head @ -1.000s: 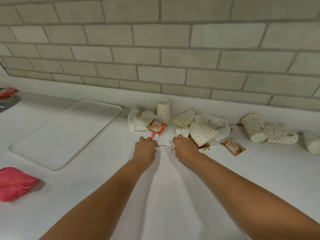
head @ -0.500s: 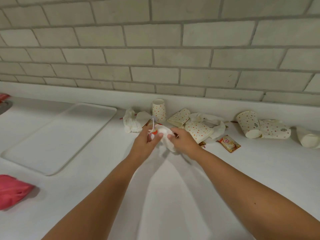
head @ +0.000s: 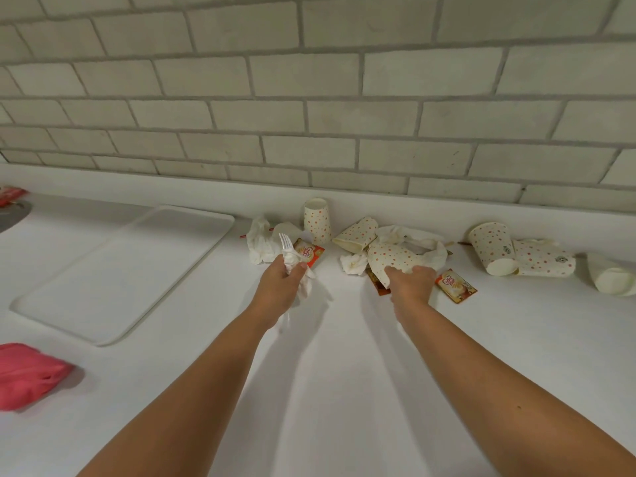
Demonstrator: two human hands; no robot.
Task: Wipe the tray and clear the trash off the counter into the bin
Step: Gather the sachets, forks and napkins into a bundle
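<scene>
Head view | left hand (head: 278, 287) fisted round a white plastic fork (head: 285, 244) and a scrunched white tissue (head: 304, 285) | right hand (head: 409, 284) gripping a squashed orange-dotted paper cup (head: 392, 258), crumpled white napkin (head: 352, 265) touching the cup's left | orange creamer sachet (head: 456, 289) just right of that hand | flat white rectangular tray (head: 113, 270) well left of left hand, pink cloth (head: 27, 376) nearer me

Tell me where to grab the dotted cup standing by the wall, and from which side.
Grip the standing cup round its upper side wall, coming from above and in front. It stands on end close to the brick wall, so the rear is likely blocked; a crumpled napkin lies to its left and a tipped cup to its right.
</scene>
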